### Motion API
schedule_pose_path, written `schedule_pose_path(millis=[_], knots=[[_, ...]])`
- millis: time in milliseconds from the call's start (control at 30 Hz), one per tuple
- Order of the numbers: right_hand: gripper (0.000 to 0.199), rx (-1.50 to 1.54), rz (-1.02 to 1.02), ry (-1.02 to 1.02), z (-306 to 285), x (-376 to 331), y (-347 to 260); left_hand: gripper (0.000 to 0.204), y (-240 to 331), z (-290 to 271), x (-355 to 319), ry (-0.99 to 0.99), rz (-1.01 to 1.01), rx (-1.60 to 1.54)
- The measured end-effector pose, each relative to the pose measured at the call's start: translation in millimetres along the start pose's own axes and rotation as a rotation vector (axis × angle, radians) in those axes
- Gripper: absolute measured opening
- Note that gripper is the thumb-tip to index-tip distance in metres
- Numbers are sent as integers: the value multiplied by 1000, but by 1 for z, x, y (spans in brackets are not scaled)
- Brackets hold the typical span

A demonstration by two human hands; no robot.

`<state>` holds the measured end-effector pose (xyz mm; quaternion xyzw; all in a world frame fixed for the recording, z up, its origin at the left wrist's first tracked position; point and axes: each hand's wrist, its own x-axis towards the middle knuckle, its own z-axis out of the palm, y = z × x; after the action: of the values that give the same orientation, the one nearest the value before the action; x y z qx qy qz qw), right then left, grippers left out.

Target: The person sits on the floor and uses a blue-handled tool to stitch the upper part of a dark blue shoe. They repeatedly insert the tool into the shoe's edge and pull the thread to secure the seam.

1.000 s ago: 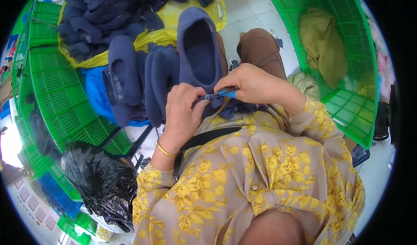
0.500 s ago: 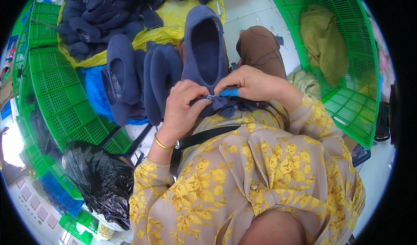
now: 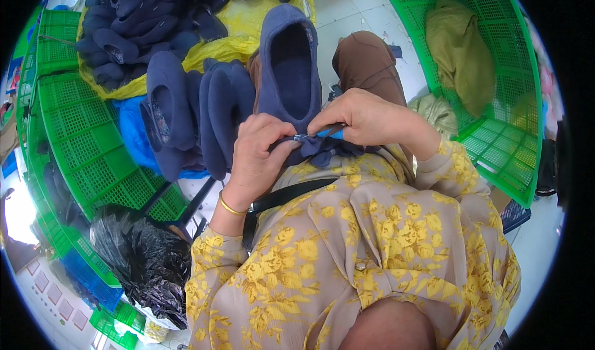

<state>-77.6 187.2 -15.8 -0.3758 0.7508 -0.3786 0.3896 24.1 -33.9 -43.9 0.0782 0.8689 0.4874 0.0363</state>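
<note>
Between the left hand's (image 3: 259, 151) thumb and forefinger, dark blue fabric (image 3: 319, 153) is pinched beside a small metal piece (image 3: 300, 138). The dark blue slipper (image 3: 291, 71) is propped just ahead, its heel between both hands. The right hand's (image 3: 365, 120) fingertips are pressed together there; what is pinched cannot be told. The left hand is bordered by standing slippers (image 3: 223, 114); ahead of the right hand, tiled floor (image 3: 372, 18) extends to the green basket (image 3: 489, 155).

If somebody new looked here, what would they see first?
Probably the big dark blue slipper at the upper middle, just above the left hand and right hand. Next, maybe the green basket on the right, with olive cloth inside, and the yellow sack at upper left, heaped with footwear.
</note>
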Motion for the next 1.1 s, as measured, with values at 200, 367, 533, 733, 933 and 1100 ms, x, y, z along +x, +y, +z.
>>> schedule_pose_path(millis=[200,367,533,733,933,1100], knots=[[33,-30,-53,35,4,-2,1,16,0,2,-1,14,2,5],[37,-30,-22,35,8,-3,2,16,2,5,0,18,-1,4],[39,9,-12,48,15,-1,8,15,1,6,2,27,39,19],[44,60,-90,83,14,-5,15,14,0,4,4,-19,0,-30],[42,38,-86,50,12,-6,14,14,1,4,5,-30,11,-38],[37,22,-89,90,15,-5,12,14,2,5,5,-36,14,-30]])
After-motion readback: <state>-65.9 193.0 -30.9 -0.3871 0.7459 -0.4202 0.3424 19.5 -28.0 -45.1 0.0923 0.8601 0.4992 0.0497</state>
